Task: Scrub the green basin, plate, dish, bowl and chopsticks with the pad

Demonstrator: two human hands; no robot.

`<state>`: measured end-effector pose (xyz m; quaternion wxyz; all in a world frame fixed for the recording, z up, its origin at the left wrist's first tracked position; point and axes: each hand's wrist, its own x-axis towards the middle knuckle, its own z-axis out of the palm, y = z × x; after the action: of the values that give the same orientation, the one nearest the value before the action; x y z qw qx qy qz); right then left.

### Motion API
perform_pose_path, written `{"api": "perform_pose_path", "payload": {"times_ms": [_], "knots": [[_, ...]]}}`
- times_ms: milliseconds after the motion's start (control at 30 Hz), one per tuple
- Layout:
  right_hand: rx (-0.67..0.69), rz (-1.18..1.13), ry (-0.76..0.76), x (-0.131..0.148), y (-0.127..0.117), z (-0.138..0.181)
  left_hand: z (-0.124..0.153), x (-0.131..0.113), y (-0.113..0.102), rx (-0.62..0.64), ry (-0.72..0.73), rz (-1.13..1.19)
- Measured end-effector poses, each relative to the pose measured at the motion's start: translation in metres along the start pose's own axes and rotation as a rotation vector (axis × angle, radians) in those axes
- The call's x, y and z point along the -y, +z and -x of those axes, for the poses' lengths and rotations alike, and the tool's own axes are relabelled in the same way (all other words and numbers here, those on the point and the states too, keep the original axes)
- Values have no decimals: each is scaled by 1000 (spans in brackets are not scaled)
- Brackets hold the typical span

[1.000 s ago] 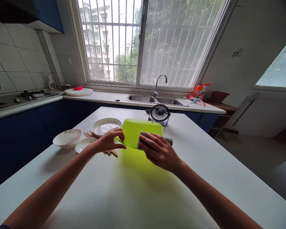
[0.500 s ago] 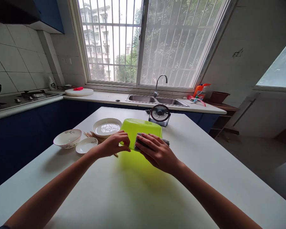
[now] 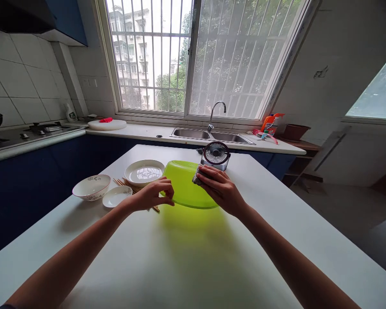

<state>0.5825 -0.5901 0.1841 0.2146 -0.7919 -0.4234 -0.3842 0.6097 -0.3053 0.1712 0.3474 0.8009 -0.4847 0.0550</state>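
Here | left hand (image 3: 152, 194) curled, gripping green basin (image 3: 182, 182) | right hand (image 3: 222, 189) clasping grey cloth (image 3: 197, 176) against it | bowl (image 3: 91, 188) nearby

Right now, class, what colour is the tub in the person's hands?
The tub is bright yellow-green; the head view shows it best.

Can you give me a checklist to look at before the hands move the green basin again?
1. Left hand on the green basin's edge: ok.
2. Grey cloth in the right hand: ok.
3. Flowered bowl apart from the basin: ok.
4. Fan clear of the right hand: cannot tell; they overlap in this view.
5. Basin touching the table: cannot tell from this angle.
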Motion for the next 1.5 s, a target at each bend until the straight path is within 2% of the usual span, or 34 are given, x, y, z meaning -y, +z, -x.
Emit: {"api": "perform_pose_path", "payload": {"times_ms": [200,467,667,867,1033,1267,1500], "knots": [[66,50,-126,21,-1,11,-2,6,-5,-92,-12,36],[73,110,-180,21,-1,17,-2,4,-6,-72,-21,96],[-23,65,-54,0,0,3,2,4,-4,-42,-10,97],[-57,-114,85,-19,3,-3,3,11,-2,-49,6,87],[-45,-45,-22,-5,0,10,2,14,-3,-91,-2,116],[71,65,-167,8,-2,25,2,19,-10,-140,-14,122],[34,145,-243,14,3,23,3,21,-17,-121,-42,118]]}}
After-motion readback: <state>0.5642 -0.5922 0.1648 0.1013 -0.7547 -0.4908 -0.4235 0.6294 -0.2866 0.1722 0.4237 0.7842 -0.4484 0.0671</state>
